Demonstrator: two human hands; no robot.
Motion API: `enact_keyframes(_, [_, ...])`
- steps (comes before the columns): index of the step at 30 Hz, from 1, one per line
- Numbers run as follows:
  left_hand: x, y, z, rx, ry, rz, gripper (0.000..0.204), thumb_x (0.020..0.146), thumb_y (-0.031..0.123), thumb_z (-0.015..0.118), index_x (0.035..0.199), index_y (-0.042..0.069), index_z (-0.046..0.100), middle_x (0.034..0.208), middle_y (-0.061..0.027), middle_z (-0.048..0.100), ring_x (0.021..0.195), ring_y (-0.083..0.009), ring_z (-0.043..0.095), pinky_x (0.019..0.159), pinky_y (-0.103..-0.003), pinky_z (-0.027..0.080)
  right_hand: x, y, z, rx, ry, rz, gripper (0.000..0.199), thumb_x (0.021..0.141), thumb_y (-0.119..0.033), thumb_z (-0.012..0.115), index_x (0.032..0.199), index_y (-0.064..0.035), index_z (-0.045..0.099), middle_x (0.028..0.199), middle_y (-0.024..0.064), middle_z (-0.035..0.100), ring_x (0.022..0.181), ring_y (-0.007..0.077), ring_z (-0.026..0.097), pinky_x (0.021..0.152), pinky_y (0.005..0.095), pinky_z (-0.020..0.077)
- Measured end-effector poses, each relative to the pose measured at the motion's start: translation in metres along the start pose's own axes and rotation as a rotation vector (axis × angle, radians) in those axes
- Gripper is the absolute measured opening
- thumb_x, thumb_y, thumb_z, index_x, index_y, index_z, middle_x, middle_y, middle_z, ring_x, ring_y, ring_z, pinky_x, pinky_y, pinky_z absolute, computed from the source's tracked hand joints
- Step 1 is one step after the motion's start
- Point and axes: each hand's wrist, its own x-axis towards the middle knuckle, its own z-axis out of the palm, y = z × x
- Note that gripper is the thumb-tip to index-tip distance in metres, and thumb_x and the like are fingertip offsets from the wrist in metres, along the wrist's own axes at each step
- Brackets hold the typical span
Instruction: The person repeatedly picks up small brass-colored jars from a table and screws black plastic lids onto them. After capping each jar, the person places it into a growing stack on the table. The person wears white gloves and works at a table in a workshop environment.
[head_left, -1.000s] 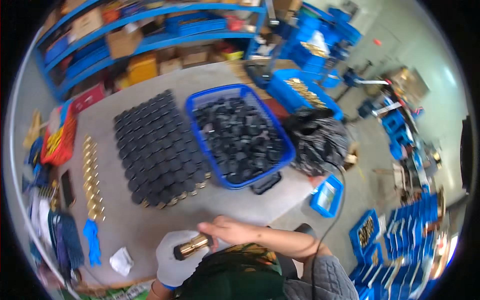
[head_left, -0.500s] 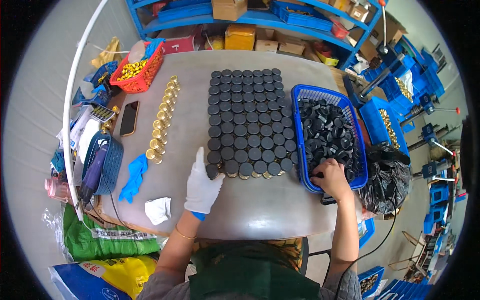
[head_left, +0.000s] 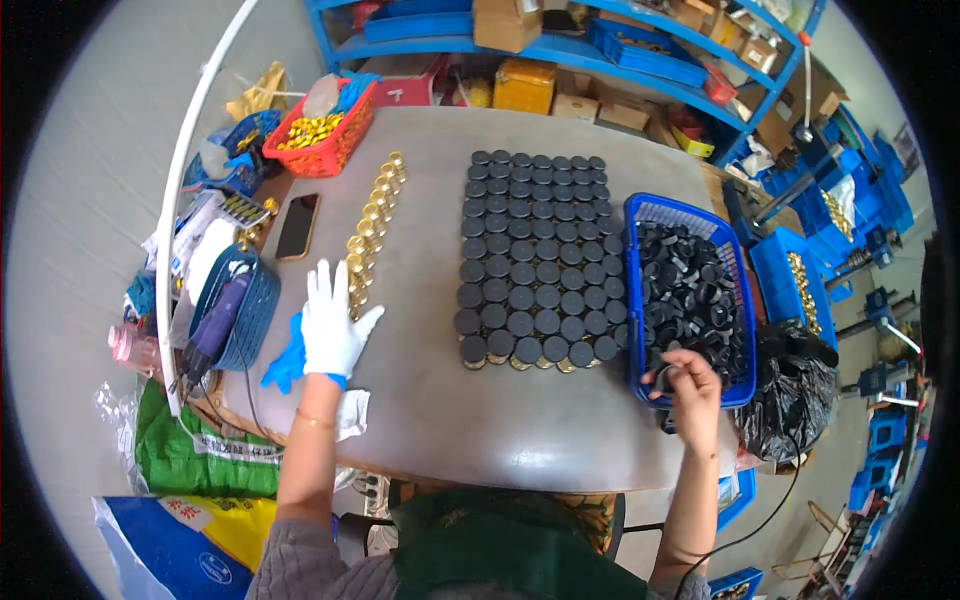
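My left hand (head_left: 335, 330), in a white glove, is open with its fingers stretched out. It hovers over or rests at the near end of a row of small gold-coloured metal fittings (head_left: 372, 222); I cannot tell whether it touches one. My right hand (head_left: 692, 390) is bare and pinches a black cap (head_left: 666, 376) above the near edge of a blue plastic basket (head_left: 634, 290). Loose black caps (head_left: 690, 290) fill that basket. Between my hands stands a tight block of fittings topped with round black caps (head_left: 545, 250), gold metal showing under the nearest ones.
A phone (head_left: 298, 226), a red basket of yellow-gold parts (head_left: 330, 155) and a blue glove (head_left: 287, 365) lie to the left. A purple-handled tool (head_left: 217, 325) leans in a dark blue basket. A black plastic bag (head_left: 785, 400) sits right of the cap basket.
My left hand has moved left from the capped block to the fittings row. My right hand has lifted out of the caps with one cap. The view has shifted slightly.
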Motion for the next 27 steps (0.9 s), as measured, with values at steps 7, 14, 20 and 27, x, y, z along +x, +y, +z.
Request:
enact_keyframes(7, [-0.045, -0.036, 0.021, 0.056, 0.06, 0.271, 0.051, 0.078, 0.015, 0.071, 0.125, 0.006, 0.054, 0.131, -0.0199, 0.052, 0.118, -0.036, 0.052, 0.095, -0.04, 0.045, -0.029, 0.016, 0.034, 0.483, -0.324, 0.341, 0.044, 0.088, 0.01, 0.047, 0.131, -0.0003, 0.045, 0.11, 0.0098, 0.061, 0.108, 0.0245, 0.061, 0.093, 0.0317, 0.0486])
enact_keyframes(14, [-0.05, 0.062, -0.052, -0.754, -0.209, -0.106, 0.03, 0.087, 0.016, 0.066, 0.111, 0.001, 0.056, 0.101, -0.0167, 0.065, 0.078, -0.024, 0.068, 0.067, -0.034, 0.055, -0.038, 0.023, 0.066, 0.297, -0.486, 0.341, 0.049, 0.089, 0.008, 0.053, 0.136, -0.0009, 0.041, 0.12, 0.0079, 0.058, 0.113, 0.0169, 0.056, 0.097, 0.0323, 0.0461])
enact_keyframes(20, [-0.069, 0.175, -0.061, -1.785, -0.889, -0.471, 0.028, 0.091, 0.019, 0.061, 0.104, -0.003, 0.05, 0.088, -0.013, 0.06, 0.062, -0.0193, 0.063, 0.051, -0.031, 0.053, -0.042, 0.016, 0.076, 0.392, -0.49, 0.242, 0.052, 0.089, 0.007, 0.055, 0.138, -0.0019, 0.039, 0.12, 0.0065, 0.058, 0.109, 0.0119, 0.055, 0.095, 0.0275, 0.0457])
enact_keyframes(27, [-0.07, 0.203, -0.068, -1.713, -1.099, -0.301, 0.025, 0.088, 0.012, 0.065, 0.107, -0.002, 0.055, 0.086, -0.0065, 0.062, 0.067, -0.0107, 0.061, 0.054, -0.026, 0.05, -0.056, 0.009, 0.032, 0.167, -0.358, 0.122, 0.051, 0.086, 0.003, 0.064, 0.133, -0.0007, 0.047, 0.108, 0.0026, 0.061, 0.088, 0.0066, 0.056, 0.079, 0.0211, 0.046])
